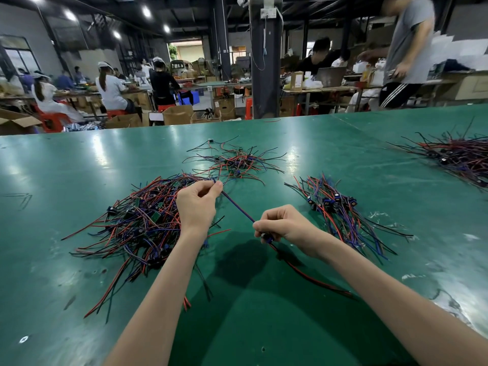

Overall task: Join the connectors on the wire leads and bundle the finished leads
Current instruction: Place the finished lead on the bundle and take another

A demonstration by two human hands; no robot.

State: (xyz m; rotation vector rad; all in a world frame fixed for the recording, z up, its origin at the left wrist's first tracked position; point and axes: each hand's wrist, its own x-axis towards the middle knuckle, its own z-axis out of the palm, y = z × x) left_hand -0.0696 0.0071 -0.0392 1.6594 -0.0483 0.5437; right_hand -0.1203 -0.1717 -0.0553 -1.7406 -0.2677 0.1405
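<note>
- Fingers (pixel 215 188) of my left hand (pixel 198 204) pinch the wire lead (pixel 237 207) at its far end.
- My right hand (pixel 284 225) grips its blue connector (pixel 268 239).
- The lead runs straight between both hands, over the green table (pixel 79 167).

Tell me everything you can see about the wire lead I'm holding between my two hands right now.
The lead is thin insulated wire, plastic-looking. Its blue-purple stretch runs straight and taut, slanting from the left hand, which pinches it near the far tip, down to the right hand, which grips a small blue connector. From there a red and black pair trails toward the person's right and lies on the green table.
</note>
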